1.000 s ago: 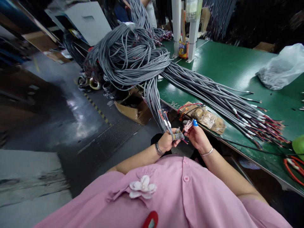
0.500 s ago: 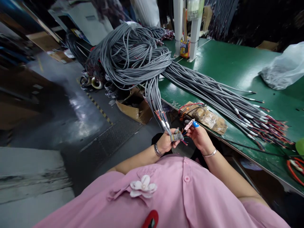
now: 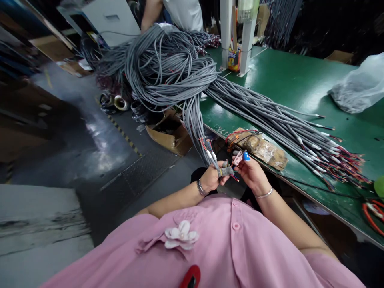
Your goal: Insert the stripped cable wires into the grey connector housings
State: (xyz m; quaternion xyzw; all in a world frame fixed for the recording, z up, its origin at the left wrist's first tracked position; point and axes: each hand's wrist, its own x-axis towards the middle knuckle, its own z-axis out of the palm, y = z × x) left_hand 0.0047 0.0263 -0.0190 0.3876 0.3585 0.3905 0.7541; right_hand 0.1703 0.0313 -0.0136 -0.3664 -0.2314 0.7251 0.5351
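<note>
My left hand [image 3: 210, 179] is closed around the end of a grey cable [image 3: 214, 161], and grey covers wrap its thumb and a finger. Thin coloured wires [image 3: 235, 177] fan out from that end towards my right hand. Between the thumb and fingers of my right hand [image 3: 252, 173] is a small flat pink tool [image 3: 238, 159] with holes; its exact kind is unclear. A blue cover sits on the right thumb. The tool is close to the wires, but whether it touches them is hard to see. Other cable ends with white sleeves [image 3: 209, 154] hang just beyond my left hand.
A big coil of grey cables [image 3: 162, 68] lies over the green table [image 3: 288, 76], with stripped ends [image 3: 345, 164] spread to the right. A taped wooden block [image 3: 261, 150] is at the near edge. An open cardboard box [image 3: 171, 136] stands below. Another person's arm [image 3: 152, 14] shows behind.
The pink tool has swung and drawn in slightly left in my right hand. My left hand has shifted a little right with the cable. The other person's arm has come into view behind the coil.
</note>
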